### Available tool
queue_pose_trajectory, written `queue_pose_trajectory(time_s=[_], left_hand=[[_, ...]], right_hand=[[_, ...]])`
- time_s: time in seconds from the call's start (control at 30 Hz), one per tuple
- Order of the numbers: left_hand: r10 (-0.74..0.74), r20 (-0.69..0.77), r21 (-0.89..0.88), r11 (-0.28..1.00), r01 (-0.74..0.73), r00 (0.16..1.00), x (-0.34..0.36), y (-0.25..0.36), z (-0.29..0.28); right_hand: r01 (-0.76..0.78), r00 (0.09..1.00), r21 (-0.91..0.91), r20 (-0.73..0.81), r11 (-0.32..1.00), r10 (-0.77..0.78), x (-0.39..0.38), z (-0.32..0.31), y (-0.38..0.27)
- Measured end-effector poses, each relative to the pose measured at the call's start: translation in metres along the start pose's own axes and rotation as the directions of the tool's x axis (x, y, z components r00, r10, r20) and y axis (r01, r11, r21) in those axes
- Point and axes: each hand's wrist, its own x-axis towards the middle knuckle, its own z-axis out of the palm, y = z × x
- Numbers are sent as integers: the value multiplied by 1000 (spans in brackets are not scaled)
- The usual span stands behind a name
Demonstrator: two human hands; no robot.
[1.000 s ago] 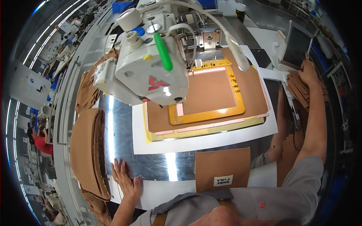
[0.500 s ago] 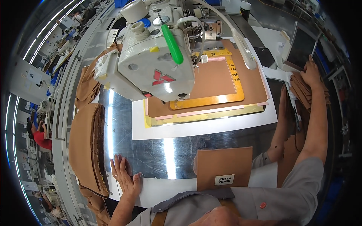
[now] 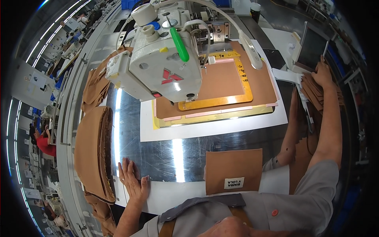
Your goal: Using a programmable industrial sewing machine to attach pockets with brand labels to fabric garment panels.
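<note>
While your left hand (image 3: 134, 185) lies flat at the near edge of the steel plate (image 3: 156, 158), in front and to the left of the sewing machine head (image 3: 166, 65), its fingers are spread and released, grasping nothing. Your right hand (image 3: 323, 76) is at the tilted screen (image 3: 314, 47), well to the right of the machine head, index finger stretched to the screen's lower right edge; whether the other fingers are clenched or loose, I cannot tell. Partly beneath the machine head and extending to its right, the brown panel (image 3: 258, 77) lies under an orange-yellow clamping frame (image 3: 221, 104), with a white sheet (image 3: 237, 125) below both. Nearer you, to the front-right of the machine head, lies a labelled brown piece (image 3: 233, 164). Front-left of the machine head, a thick stack of brown panels (image 3: 90, 152) sits just beside your left hand. A green-handled tool (image 3: 179, 45) slants across the machine head.
</note>
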Motion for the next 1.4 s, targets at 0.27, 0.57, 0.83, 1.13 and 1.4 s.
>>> queue_pose_trajectory(time_s=[0.27,0.57,0.83,1.13,1.4], left_hand=[[-3,4,-4,1000,3,1000,10,2,-8],[19,-29,6,1000,-19,999,12,2,-8],[118,-109,48,992,-114,987,8,4,-3],[740,46,-335,644,-688,671,34,140,-17],[819,-52,-407,505,-761,572,31,158,10]], right_hand=[[-62,993,120,103,991,50,16,-6,1],[119,990,204,-105,972,-99,-9,-24,6],[391,914,666,-201,635,-352,-117,-82,-91],[706,566,584,-127,400,-814,-277,-85,-241],[600,538,672,64,435,-840,-284,-86,-251]])
